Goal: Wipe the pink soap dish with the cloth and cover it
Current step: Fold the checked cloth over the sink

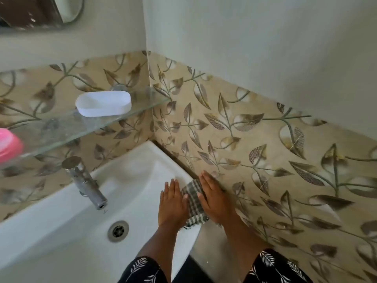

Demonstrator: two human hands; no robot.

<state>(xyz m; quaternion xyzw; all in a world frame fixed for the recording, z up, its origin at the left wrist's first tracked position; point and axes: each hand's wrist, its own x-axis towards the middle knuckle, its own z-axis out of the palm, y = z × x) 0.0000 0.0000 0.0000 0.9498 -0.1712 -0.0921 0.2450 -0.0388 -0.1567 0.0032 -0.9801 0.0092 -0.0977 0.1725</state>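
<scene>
Both hands lie flat with straight fingers, left hand (pixel 171 203) and right hand (pixel 214 198), touching the cloth (pixel 192 203) on the sink (pixel 142 160) edge.

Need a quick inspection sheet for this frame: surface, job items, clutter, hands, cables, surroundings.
Surface: white sink rim, cloth lying on its right edge; glass shelf above.
Job's things: checked cloth folded flat between both hands; pink dish at the shelf's left end, cut off by the frame; white cover lies apart on the shelf, so the dish is not yet covered.
Clutter: nothing seen.
Grippers: left hand and right hand flat, fingers straight, pressing the cloth's sides.
Cables: nothing seen.
Surroundings: chrome tap, drain, leaf-pattern tiles, mirror top left.
</scene>
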